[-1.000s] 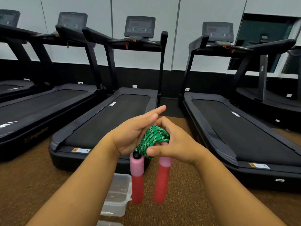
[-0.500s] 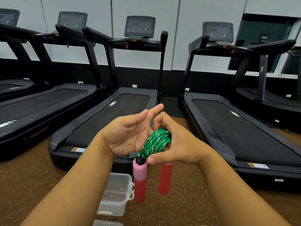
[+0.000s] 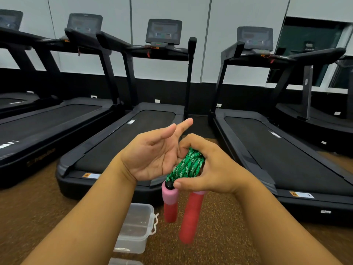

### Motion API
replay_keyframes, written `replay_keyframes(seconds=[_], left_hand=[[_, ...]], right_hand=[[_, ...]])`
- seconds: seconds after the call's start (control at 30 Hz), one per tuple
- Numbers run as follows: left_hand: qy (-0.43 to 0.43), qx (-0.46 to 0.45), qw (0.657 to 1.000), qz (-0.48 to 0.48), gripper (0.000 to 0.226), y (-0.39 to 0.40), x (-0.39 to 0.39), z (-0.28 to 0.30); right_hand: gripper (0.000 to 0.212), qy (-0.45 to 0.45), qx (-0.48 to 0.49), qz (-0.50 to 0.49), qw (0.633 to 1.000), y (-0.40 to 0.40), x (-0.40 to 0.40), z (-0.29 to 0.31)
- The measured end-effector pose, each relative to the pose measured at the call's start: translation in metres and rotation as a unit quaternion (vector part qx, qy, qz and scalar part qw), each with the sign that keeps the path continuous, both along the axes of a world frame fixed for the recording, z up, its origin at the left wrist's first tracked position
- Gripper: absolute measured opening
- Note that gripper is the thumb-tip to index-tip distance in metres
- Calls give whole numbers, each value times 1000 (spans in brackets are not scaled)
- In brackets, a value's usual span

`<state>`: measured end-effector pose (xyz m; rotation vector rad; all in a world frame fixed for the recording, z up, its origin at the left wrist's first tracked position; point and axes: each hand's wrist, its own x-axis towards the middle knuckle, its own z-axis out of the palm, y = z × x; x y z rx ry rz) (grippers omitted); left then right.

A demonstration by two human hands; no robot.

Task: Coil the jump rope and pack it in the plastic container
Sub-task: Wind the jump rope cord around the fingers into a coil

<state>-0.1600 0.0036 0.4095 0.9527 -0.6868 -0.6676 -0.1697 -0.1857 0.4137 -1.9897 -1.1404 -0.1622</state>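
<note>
A green jump rope point(image 3: 188, 165) is wound into a tight bundle at chest height. My right hand point(image 3: 210, 167) is shut around that bundle, thumb near the black cap of one handle. Two red foam handles with pink tops point(image 3: 170, 201) hang down from the bundle. My left hand point(image 3: 152, 153) is beside the rope on its left, palm up, fingers spread, holding nothing. A clear plastic container point(image 3: 136, 228) stands on the floor below my left forearm, partly hidden by it.
The clear lid point(image 3: 124, 262) lies at the bottom edge, close to the container. Several black treadmills point(image 3: 133, 131) stand in a row ahead on brown speckled floor point(image 3: 28, 207). A grey wall and a window are behind them.
My left hand has come off the rope bundle and opened palm up. The right hand keeps its hold, and the handles have swung slightly.
</note>
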Motion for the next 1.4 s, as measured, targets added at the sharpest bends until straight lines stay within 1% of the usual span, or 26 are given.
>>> replay_keyframes(seconds=[0.1, 0.17, 0.2, 0.27, 0.37, 0.43, 0.5, 0.6, 0.73, 0.83, 0.93, 1.03, 1.13, 1.23, 1.33, 1.4], left_hand=[[-1, -2, 999, -40, 69, -1, -2, 3], [6, -14, 999, -50, 71, -2, -2, 2], [10, -23, 998, -51, 72, -2, -3, 1], [0, -40, 998, -44, 70, -1, -4, 0], [-56, -5, 998, 9, 69, 2, -8, 2], [-94, 14, 995, 11, 65, 1, -13, 5], [-101, 28, 994, 18, 64, -2, -17, 8], [-81, 31, 995, 46, 72, -3, -15, 7], [-76, 22, 994, 74, 63, -7, -16, 7], [-93, 38, 985, 142, 62, -13, -20, 10], [-127, 70, 961, 235, 51, -19, -20, 10], [-138, 111, 907, 383, 42, -26, -15, 8], [-144, 114, 858, 481, 37, -32, -7, 2], [-118, 83, 824, 549, 32, -37, -5, -4], [-101, 58, 806, 580, 23, -40, -2, -8], [-106, 56, 795, 595, 20, -40, 0, -10]], right_hand=[[41, -22, -28, 11, 999, 0, 1, 6], [41, -26, -36, 10, 999, 0, 2, 7], [41, -15, -32, 8, 999, -1, 2, 8], [44, 36, -2, 13, 999, -3, 0, 6], [58, 118, 69, 25, 990, -3, -1, 0], [65, 144, 83, 21, 986, -3, 0, -1], [68, 157, 84, 24, 984, -3, 1, -1], [69, 156, 82, 26, 984, -4, 1, -1], [65, 134, 89, -9, 987, -2, 0, -1], [65, 114, 102, -36, 988, 3, 0, -3], [63, 81, 104, -74, 989, 9, -2, -6], [62, 60, 116, -110, 985, 14, -2, -9], [59, 50, 133, -125, 982, 18, 0, -12], [55, 36, 127, -139, 982, 17, 3, -12], [53, 24, 124, -144, 981, 16, 7, -13], [54, 17, 122, -148, 981, 17, 10, -15]])
